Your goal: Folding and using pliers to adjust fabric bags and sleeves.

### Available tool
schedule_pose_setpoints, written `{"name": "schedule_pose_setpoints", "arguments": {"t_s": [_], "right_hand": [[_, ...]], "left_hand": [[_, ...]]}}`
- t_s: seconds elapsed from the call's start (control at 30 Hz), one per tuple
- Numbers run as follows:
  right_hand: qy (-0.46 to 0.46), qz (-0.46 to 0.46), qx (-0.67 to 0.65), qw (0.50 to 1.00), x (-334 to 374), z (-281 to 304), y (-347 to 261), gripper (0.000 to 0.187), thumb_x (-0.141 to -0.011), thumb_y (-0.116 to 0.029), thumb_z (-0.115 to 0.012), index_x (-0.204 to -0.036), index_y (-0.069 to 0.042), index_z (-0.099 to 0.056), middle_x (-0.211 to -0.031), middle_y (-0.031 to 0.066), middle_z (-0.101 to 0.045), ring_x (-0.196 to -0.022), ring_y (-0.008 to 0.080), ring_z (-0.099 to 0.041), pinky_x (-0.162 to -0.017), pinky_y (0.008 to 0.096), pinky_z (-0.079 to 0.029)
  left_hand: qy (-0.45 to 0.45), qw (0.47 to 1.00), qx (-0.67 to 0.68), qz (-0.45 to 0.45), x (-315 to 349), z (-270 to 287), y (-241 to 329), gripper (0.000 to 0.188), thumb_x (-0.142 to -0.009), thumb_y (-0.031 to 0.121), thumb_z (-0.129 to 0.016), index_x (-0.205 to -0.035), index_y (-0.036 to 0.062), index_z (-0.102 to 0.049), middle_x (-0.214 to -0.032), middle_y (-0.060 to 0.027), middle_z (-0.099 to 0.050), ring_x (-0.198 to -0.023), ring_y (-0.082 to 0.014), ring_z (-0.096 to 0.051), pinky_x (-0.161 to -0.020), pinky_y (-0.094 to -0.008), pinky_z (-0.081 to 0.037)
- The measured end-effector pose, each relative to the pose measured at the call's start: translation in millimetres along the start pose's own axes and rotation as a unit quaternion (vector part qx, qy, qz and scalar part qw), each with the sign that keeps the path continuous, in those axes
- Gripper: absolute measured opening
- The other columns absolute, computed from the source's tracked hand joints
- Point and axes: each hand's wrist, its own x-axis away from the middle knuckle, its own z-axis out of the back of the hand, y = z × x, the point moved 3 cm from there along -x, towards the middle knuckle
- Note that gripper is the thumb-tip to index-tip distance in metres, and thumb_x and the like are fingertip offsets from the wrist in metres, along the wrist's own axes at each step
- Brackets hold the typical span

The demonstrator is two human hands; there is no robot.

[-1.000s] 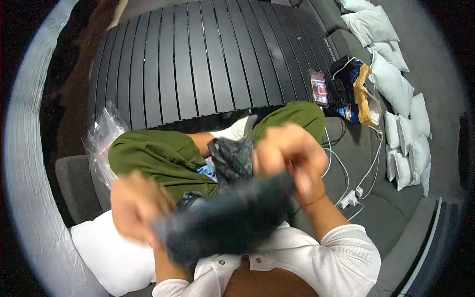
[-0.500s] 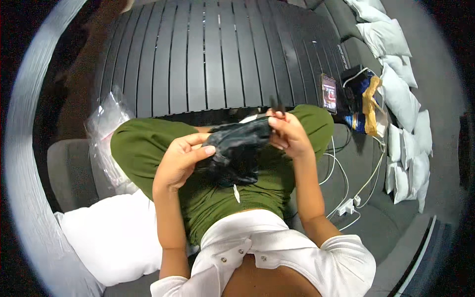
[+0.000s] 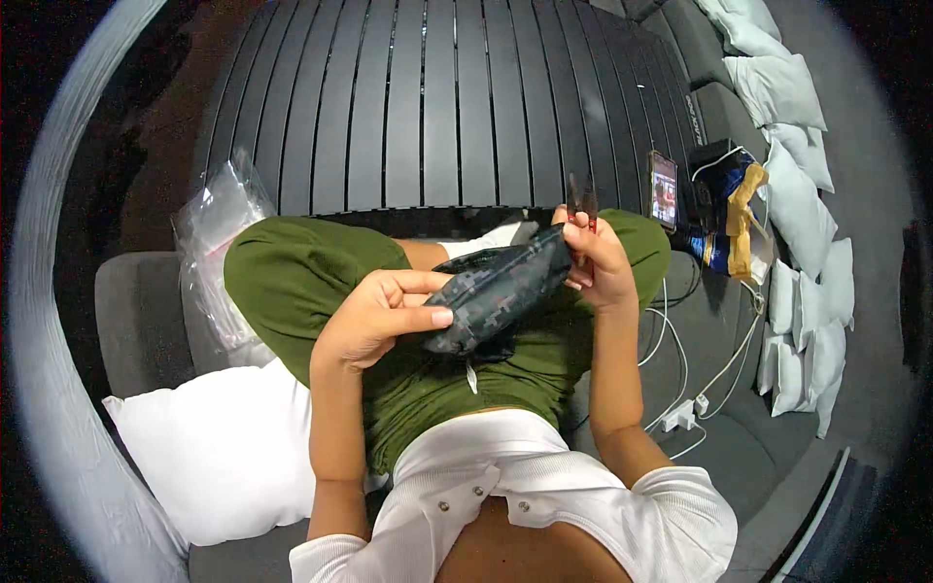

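Above my lap I hold a dark camouflage-patterned piece of fabric, bunched and stretched between both hands. My left hand pinches its left end between thumb and fingers. At its upper right end, my right hand grips the fabric edge. Tucked in the same hand is a small pair of snips, with red on the grip and two dark prongs pointing up and away from me. Its lower part is hidden by my fingers. A small white strip shows below the fabric.
Beyond my crossed legs stands a black slatted table. Clear plastic bags lie at left, above a white pillow. On the right are a phone, a yellow-and-blue packet, white cables with a plug, and several pale cushions.
The fabric has turned so its camouflage side shows, and its right end is tilted higher. My right hand has shifted slightly right with the snips; both hands keep their grip.
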Motion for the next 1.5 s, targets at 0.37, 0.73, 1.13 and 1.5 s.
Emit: {"name": "schedule_pose_setpoints", "arguments": {"t_s": [0.37,0.73,1.13,1.5], "right_hand": [[0.181,0.158,0.481,0.843,-72.2,32.3,27.9,0.028,-0.074,-0.021,-0.061,-0.087,0.002,-0.051,-0.080,0.0108,-0.049,-0.071,0.0168,-0.049,-0.068,0.0269,-0.041],[0.520,0.031,0.613,0.594,-141.2,130.3,29.0,0.039,-0.074,-0.021,-0.055,-0.106,0.000,-0.048,-0.108,0.0246,-0.044,-0.102,0.0411,-0.040,-0.085,0.0474,-0.035],[-0.290,0.127,0.705,0.635,-43.1,16.3,106.0,0.042,-0.065,-0.035,-0.068,-0.088,-0.002,-0.059,-0.087,0.0129,-0.059,-0.082,0.0268,-0.057,-0.073,0.0324,-0.044],[-0.018,-0.059,0.032,0.998,-81.9,112.2,-71.2,0.013,-0.081,-0.017,-0.051,-0.081,-0.004,-0.054,-0.058,-0.0035,-0.052,-0.043,0.0039,-0.038,-0.050,0.0200,-0.036]], "left_hand": [[-0.008,0.995,-0.100,-0.020,6.3,11.1,6.7,0.025,-0.080,0.017,-0.058,-0.072,-0.0061,-0.061,-0.069,-0.0024,-0.059,-0.061,-0.0065,-0.052,-0.056,-0.0207,-0.042],[0.085,0.973,-0.177,-0.125,8.4,10.5,46.9,0.020,-0.072,0.003,-0.063,-0.090,-0.0031,-0.059,-0.081,-0.0031,-0.061,-0.071,-0.0073,-0.054,-0.068,-0.0210,-0.043],[0.269,0.919,-0.128,-0.259,19.1,79.2,63.7,0.054,-0.076,0.001,-0.058,-0.124,-0.0062,-0.032,-0.105,-0.0099,-0.053,-0.095,-0.0145,-0.052,-0.086,-0.0259,-0.039],[0.293,0.885,-0.033,-0.360,37.0,141.2,174.8,0.035,-0.077,0.012,-0.057,-0.110,0.0019,-0.050,-0.098,-0.0063,-0.058,-0.091,-0.0143,-0.055,-0.082,-0.0284,-0.042]]}}
